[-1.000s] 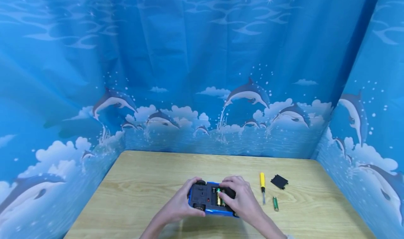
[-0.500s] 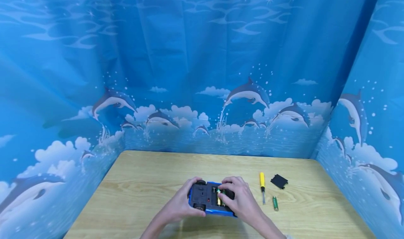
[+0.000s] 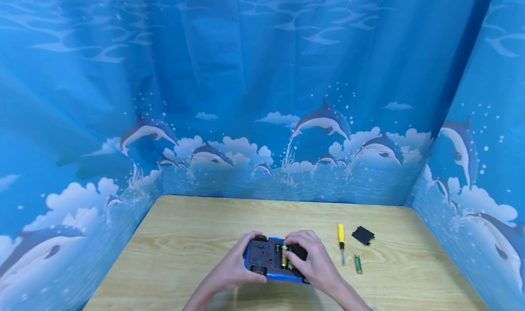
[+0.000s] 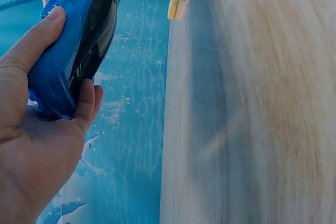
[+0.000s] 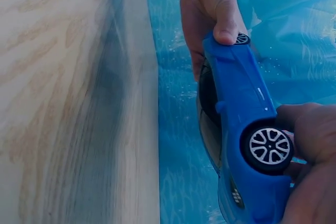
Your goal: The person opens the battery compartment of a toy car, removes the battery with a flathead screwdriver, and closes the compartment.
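A blue toy car (image 3: 284,275) is held upside down above the table, its black underside up. In its uncovered battery compartment lies a gold-and-green battery (image 3: 284,257), with another partly hidden beside it. My left hand (image 3: 235,266) grips the car's left end, thumb on the near side and fingers at the far side; the left wrist view shows this thumb on the blue body (image 4: 71,40). Over the compartment, my right hand (image 3: 313,258) has its thumb and index finger at the battery, pinching it. The right wrist view shows the car's side and a wheel (image 5: 269,148) near that hand.
On the wooden table (image 3: 184,238), right of the hands, lie a yellow-handled screwdriver (image 3: 341,238), a black battery cover (image 3: 363,235) and a loose green battery (image 3: 358,264). A blue dolphin-print curtain (image 3: 262,96) stands behind and at the sides.
My right thumb and fingers have shifted slightly over the battery compartment. The left hand and the car stay nearly where they were, and the things on the table have not moved.
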The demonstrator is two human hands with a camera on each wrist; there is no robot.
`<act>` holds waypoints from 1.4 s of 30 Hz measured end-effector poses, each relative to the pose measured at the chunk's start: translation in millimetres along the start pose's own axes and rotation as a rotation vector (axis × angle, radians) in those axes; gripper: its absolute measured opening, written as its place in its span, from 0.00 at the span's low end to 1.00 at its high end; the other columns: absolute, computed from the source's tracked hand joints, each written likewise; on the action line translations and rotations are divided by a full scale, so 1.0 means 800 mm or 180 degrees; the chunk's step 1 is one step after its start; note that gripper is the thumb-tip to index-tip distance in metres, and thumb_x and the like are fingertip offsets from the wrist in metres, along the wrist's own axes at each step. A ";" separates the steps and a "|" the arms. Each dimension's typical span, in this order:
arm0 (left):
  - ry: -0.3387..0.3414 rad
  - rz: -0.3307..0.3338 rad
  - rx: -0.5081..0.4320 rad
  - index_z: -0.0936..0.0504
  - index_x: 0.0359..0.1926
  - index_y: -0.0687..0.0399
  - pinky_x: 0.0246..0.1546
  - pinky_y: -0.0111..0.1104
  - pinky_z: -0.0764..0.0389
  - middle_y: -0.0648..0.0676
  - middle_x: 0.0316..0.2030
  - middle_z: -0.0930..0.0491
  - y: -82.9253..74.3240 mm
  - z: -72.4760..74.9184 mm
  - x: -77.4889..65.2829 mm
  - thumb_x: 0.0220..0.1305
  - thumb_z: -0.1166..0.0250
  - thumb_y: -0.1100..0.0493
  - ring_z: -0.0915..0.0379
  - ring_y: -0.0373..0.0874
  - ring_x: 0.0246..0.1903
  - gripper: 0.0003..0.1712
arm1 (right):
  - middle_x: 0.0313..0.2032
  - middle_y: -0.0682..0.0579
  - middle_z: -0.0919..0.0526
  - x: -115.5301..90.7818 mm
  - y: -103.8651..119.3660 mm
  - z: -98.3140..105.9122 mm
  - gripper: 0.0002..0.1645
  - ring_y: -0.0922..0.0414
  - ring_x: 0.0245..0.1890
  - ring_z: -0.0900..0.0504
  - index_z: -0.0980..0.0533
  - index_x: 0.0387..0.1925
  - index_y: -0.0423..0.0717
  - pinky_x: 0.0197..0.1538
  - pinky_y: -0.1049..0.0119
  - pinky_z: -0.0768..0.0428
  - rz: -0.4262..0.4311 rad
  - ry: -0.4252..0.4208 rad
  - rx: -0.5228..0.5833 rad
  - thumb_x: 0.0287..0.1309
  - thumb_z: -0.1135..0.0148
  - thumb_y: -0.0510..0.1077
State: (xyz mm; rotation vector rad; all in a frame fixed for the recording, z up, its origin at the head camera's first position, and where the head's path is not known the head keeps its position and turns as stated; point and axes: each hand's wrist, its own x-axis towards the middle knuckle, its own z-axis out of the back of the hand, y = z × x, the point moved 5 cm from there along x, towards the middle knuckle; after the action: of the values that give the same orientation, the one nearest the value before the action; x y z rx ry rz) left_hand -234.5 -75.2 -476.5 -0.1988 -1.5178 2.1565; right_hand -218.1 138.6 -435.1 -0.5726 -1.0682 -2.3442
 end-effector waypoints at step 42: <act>-0.0017 0.0121 -0.0042 0.38 0.76 0.50 0.56 0.43 0.25 0.56 0.63 0.29 0.003 0.003 0.002 0.43 0.15 0.60 0.26 0.50 0.53 0.60 | 0.46 0.39 0.13 0.004 -0.019 0.082 0.12 0.58 0.46 0.13 0.22 0.51 0.31 0.49 0.65 0.15 -0.0612 -0.0321 0.1440 0.67 0.37 0.30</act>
State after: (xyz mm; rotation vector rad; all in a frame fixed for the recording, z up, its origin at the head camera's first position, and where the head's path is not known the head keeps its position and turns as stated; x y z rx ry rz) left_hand -237.4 -77.1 -477.2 -0.2284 -1.5432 2.1788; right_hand -218.9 197.4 -402.3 -0.4322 -1.7029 -2.1367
